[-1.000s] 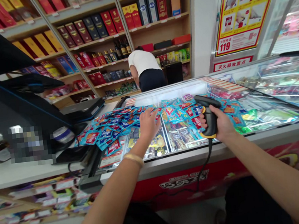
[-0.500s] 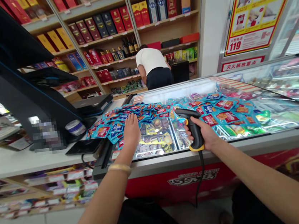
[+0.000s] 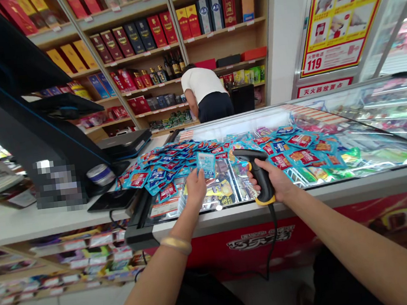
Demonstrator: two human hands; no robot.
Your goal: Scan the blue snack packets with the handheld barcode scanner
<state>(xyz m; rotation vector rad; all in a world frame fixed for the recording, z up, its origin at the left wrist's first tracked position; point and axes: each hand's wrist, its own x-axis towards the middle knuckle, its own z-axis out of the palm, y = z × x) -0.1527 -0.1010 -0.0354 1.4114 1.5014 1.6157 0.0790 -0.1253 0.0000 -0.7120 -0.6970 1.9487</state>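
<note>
Between the fingers of my left hand (image 3: 196, 188) is one small blue snack packet (image 3: 206, 163), its pale printed side facing up. My right hand (image 3: 278, 180) is wrapped round the handle of a black and yellow barcode scanner (image 3: 263, 180), whose head points left toward the packet. A heap of blue and red snack packets (image 3: 158, 175) lies on the glass lid to the left. Another spread of such packets (image 3: 300, 146) lies on the glass beyond and right of the scanner. The scanner's cable hangs down over the front edge.
Under everything is a chest freezer (image 3: 240, 217) with a glass top. On the left counter stand a dark till screen (image 3: 15, 51), a jar (image 3: 12, 189) and a round tin (image 3: 101, 175). Behind, a person in a white top (image 3: 205, 86) bends by shelves of boxed bottles (image 3: 139, 37).
My left hand has taken a packet from the heap and moved right and toward me, closer to the scanner. My right hand still holds the scanner in nearly the same place.
</note>
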